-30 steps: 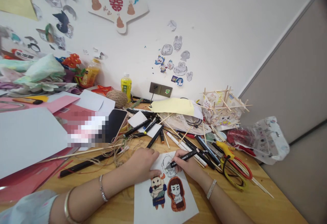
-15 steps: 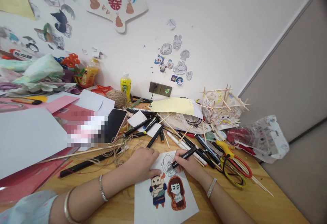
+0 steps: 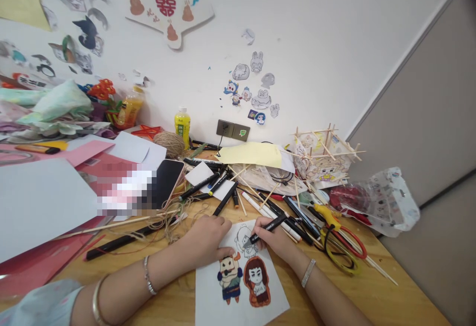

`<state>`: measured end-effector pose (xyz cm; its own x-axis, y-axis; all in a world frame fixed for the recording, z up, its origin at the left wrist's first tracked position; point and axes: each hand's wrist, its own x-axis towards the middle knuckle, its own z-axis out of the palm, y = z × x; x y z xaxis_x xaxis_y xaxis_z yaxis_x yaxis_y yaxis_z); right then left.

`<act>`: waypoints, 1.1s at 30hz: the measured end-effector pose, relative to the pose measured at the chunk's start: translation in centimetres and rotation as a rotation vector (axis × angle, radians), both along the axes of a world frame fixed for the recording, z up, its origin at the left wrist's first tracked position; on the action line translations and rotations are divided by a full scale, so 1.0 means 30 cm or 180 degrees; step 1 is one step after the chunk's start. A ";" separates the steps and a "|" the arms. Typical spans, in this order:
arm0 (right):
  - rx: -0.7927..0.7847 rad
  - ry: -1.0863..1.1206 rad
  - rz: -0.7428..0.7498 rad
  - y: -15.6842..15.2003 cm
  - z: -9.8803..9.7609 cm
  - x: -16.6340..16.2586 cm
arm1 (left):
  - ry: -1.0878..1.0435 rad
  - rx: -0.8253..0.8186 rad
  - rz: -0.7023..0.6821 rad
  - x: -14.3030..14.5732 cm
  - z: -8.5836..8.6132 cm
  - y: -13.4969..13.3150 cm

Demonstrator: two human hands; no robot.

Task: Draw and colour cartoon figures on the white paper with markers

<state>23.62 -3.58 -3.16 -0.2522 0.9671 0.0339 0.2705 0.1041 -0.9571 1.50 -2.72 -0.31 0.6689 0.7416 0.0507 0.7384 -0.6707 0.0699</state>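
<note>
My right hand (image 3: 268,235) is closed around a black marker (image 3: 273,224), its tip on the uncoloured outline figure (image 3: 245,241) near the top of a white sheet of paper (image 3: 208,296). My left hand (image 3: 210,239) lies on the sheet's upper left, fingers stretched out and resting flat. Below the outline are two coloured figures: a horned one (image 3: 229,279) in blue and cream, and a long-haired one (image 3: 257,282) edged in orange-brown. The marker's tip is partly hard to make out.
Loose markers (image 3: 297,217) and thin wooden sticks lie beyond the sheet. Scissors with red and yellow handles (image 3: 345,246) are at right. A phone (image 3: 167,183), a twine ball (image 3: 169,143) and papers are at left. A stick-and-paper model (image 3: 323,155) stands by the wall.
Almost nothing differs. Both hands, the marker and the sheet hold nearly the same places; the view has shifted very slightly.
</note>
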 end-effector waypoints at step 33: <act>0.0058 -0.0138 -0.0101 -0.003 0.007 0.000 | 0.0056 -0.0009 -0.0050 0.001 0.015 -0.006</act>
